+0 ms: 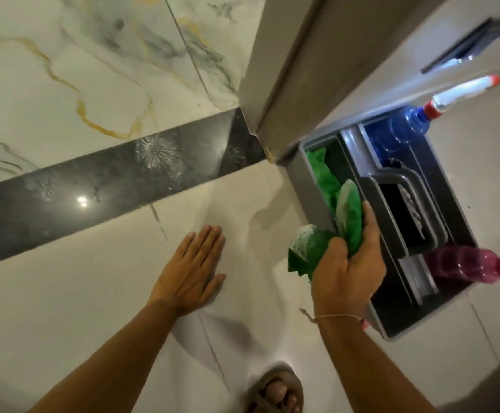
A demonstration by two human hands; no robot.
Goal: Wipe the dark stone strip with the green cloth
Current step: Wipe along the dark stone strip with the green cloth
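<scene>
1. Nearest the lens, at six o'clock, a sandalled foot (275,391) stands on the pale floor (64,293), with both bare forearms reaching up from the bottom edge.
2. At nine o'clock the dark stone strip (99,189) runs as a diagonal band from the left edge up toward the door frame (275,93) at twelve o'clock. It carries whitish starburst splashes, which I take for sprayed cleaner, and a bright glint of light.
3. Just left of centre the left hand (193,271) lies flat on the floor, palm down, its fingers (210,239) straight, spread a little and grasping nothing. It rests near the strip but not on it.
4. Right of centre, toward four o'clock, the right hand (348,263) is clenched around the green cloth (317,248), bunched into a wad with pale patches on its folds.
5. Part of that cloth pokes up over the rim of the grey caddy (314,192) at three o'clock, where more green fabric sits in the near compartment. Whether it is one piece or two, I cannot tell.
6. At two o'clock a blue spray bottle (406,126) stands in the caddy. A pink bottle (466,263) lies at four o'clock.
7. My judgement: the cloth is light, soft and floppy, so it is best gripped as a gathered pad under the palm. The strip is hard, polished and probably slick where wet.
</scene>
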